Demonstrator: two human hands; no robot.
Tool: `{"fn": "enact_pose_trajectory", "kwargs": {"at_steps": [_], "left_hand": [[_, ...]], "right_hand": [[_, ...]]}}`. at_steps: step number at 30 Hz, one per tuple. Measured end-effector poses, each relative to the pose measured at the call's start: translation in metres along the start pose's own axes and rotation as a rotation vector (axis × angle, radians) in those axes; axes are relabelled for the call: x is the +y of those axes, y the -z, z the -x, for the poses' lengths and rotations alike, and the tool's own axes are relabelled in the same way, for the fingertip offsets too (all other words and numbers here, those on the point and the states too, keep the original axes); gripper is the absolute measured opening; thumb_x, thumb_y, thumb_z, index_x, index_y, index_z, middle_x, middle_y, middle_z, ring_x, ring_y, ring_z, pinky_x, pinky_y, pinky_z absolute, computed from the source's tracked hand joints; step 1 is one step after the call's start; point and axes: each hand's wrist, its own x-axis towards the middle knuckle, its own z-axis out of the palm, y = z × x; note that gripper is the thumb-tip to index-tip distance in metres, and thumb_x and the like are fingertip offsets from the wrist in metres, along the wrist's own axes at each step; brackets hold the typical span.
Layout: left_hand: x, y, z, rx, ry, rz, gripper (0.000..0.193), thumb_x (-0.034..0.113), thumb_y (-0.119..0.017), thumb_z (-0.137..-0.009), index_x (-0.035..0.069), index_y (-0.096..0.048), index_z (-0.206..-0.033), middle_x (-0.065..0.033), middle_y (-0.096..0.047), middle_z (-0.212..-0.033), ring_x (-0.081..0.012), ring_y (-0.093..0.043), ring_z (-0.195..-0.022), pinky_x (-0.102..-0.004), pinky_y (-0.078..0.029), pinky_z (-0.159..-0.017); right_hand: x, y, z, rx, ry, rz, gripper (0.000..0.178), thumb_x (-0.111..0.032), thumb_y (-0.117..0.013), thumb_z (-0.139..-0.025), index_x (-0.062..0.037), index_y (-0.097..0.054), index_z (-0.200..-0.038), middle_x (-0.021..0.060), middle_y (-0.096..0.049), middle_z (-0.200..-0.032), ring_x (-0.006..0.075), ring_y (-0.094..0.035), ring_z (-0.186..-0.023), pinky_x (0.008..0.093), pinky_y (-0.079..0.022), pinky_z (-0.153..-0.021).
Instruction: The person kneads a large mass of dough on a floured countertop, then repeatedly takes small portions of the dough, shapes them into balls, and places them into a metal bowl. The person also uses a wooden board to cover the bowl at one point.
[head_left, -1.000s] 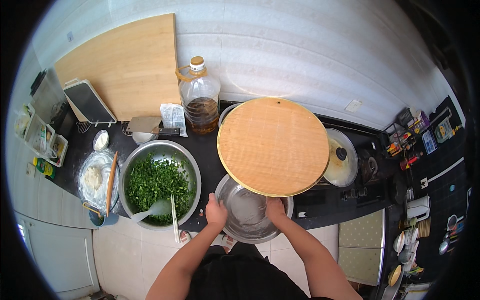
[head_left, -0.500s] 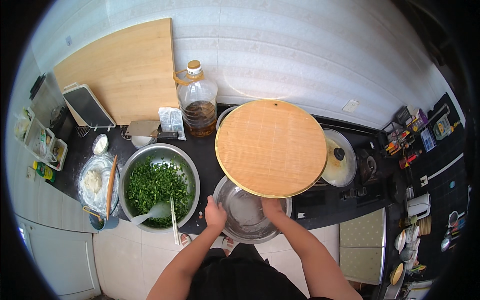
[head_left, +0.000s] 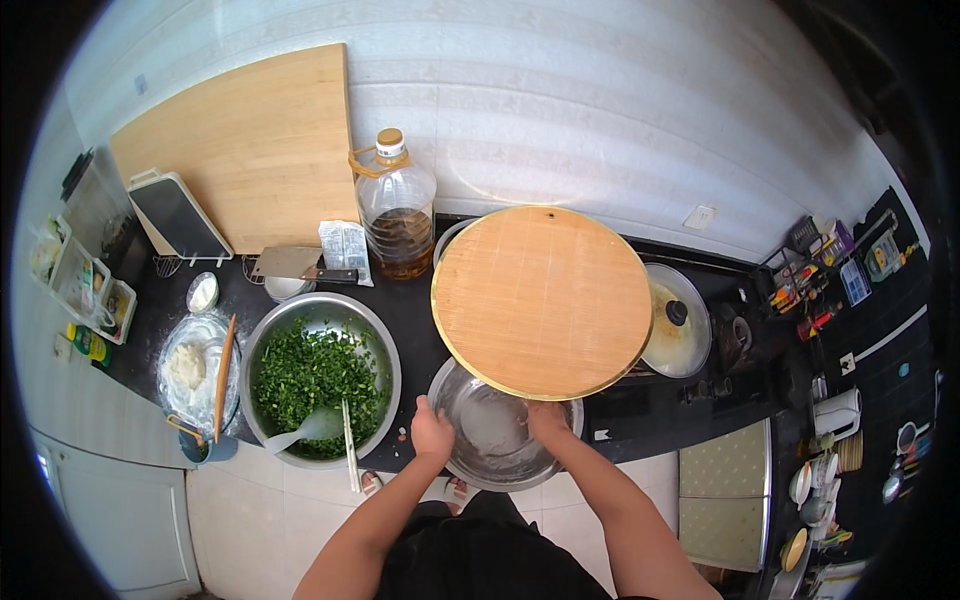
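A steel bowl [head_left: 488, 458] with a whitish film inside stands at the counter's front edge, before me. My left hand [head_left: 432, 432] is closed on its left rim. Inside the bowl's right part is my right hand [head_left: 545, 420], its fingers partly covered by the round wooden board [head_left: 545, 300] that overhangs the bowl's far side. Whether those fingers hold anything is hidden. To the left stands a larger steel bowl [head_left: 390, 420] of chopped greens [head_left: 315, 375], with a pale spoon [head_left: 308, 428] and white chopsticks [head_left: 350, 447] in it.
Farther left are a floury dish of dough [head_left: 187, 366], a rolling pin [head_left: 224, 378] and a small bowl of white powder [head_left: 202, 292]. A cleaver [head_left: 300, 265] lies behind the greens, near an oil bottle [head_left: 398, 215]. A lidded pan [head_left: 680, 340] sits at right.
The whole view has shifted slightly. Both hands stay at the steel bowl, the right one moving little under the board's edge.
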Motion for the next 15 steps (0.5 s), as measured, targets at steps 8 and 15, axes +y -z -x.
{"fn": "enact_pose_trajectory", "kwargs": {"at_steps": [8,15], "left_hand": [[0.003,0.0,0.002,0.008,0.014,-0.006,0.027,0.004,-0.056,-0.079,-0.004,-0.043,-0.1,-0.0288,-0.059,-0.082,-0.045,-0.057,-0.08,-0.0476,-0.045,-0.07],[0.004,0.002,0.004,0.029,0.007,0.002,0.024,0.003,-0.056,-0.078,-0.003,-0.042,-0.098,-0.0288,-0.058,-0.081,-0.0453,-0.057,-0.08,-0.0482,-0.044,-0.069]], "right_hand": [[-0.056,-0.008,0.046,-0.35,0.04,-0.281,0.021,-0.005,-0.054,-0.069,-0.0033,-0.06,-0.089,0.0187,-0.06,-0.092,0.0348,-0.058,-0.09,0.0436,-0.048,-0.077],[-0.041,0.033,0.032,-0.269,-0.097,-0.179,0.019,-0.007,-0.053,-0.072,-0.0052,-0.061,-0.089,0.0186,-0.061,-0.094,0.0343,-0.058,-0.091,0.044,-0.048,-0.077]]}}
